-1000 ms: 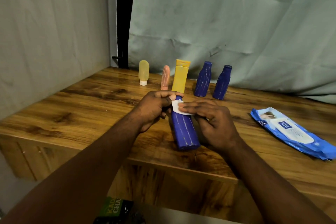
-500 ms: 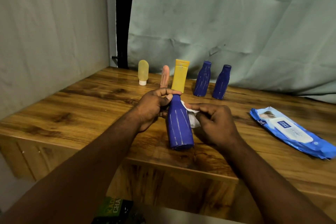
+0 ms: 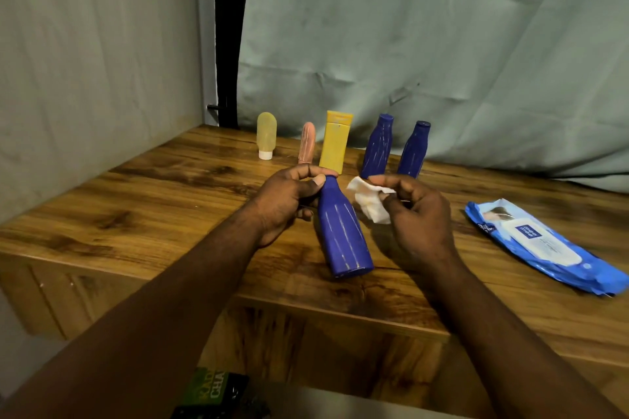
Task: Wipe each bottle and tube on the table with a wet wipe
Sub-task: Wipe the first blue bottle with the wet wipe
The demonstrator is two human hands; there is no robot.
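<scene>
**Wiping step, one bottle in hand.** The left hand (image 3: 289, 204) curls thumb and fingers round the neck of a dark blue ribbed plastic bottle (image 3: 343, 235). The bottle is tilted, with its base toward the front edge of the brown wooden table (image 3: 136, 214). The right hand (image 3: 418, 218) pinches a crumpled white wet wipe (image 3: 369, 201) between thumb and fingertips, just beside the bottle's shoulder but apart from it. The bottle appears to be mid-wipe. The next move calls for laying the wipe on the plastic and drawing it along the body while the left hand steadies or turns it. A rear row holds a translucent yellow tube (image 3: 266, 139), a pink tube (image 3: 307, 143), a flat yellow bottle (image 3: 335, 144), a second dark blue bottle (image 3: 377, 146) and a third dark blue bottle (image 3: 413, 151). The blue wet-wipe pack (image 3: 544, 248) at right reads "mee mee". A green-and-black packet (image 3: 214, 391) below the table edge shows the partial letters "CHA".
</scene>
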